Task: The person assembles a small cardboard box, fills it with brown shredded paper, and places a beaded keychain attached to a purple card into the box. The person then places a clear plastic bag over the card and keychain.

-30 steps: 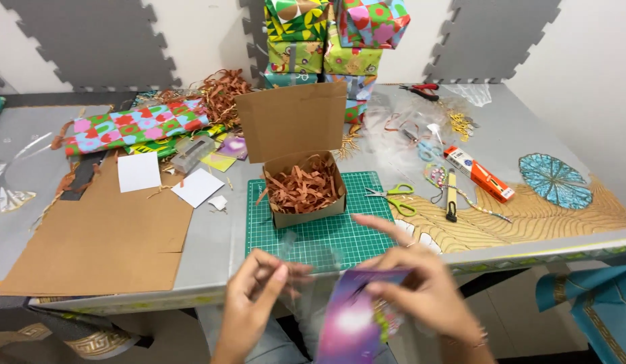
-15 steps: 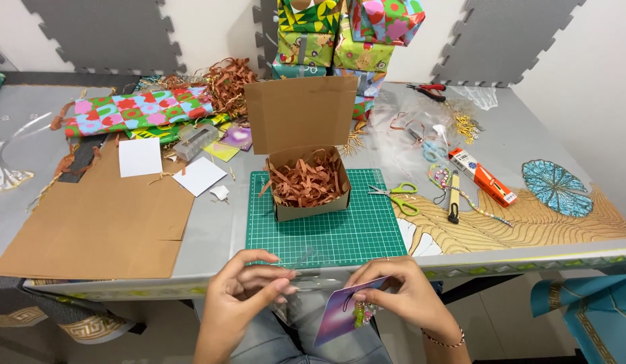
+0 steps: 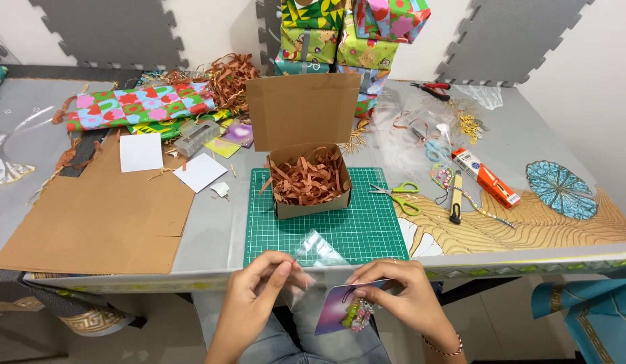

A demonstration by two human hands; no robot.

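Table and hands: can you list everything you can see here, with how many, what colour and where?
Box: one, brown, lid up, full of brown paper shreds, on the mat.
Mat: one, green, front centre.
Scissors: one, green handles, right of the box.
Cardboard sheet: one, brown, left.
White cards: two, by the sheet.
Wrapped roll: one, multicoloured, rear left.
Gift boxes: several, bright, stacked at the rear.
Orange tube: one, right.
Pliers: one, red handles, rear right.
Clear sleeve: one, pinched by the left hand.
Purple card: one, with a beaded charm, in the right hand.
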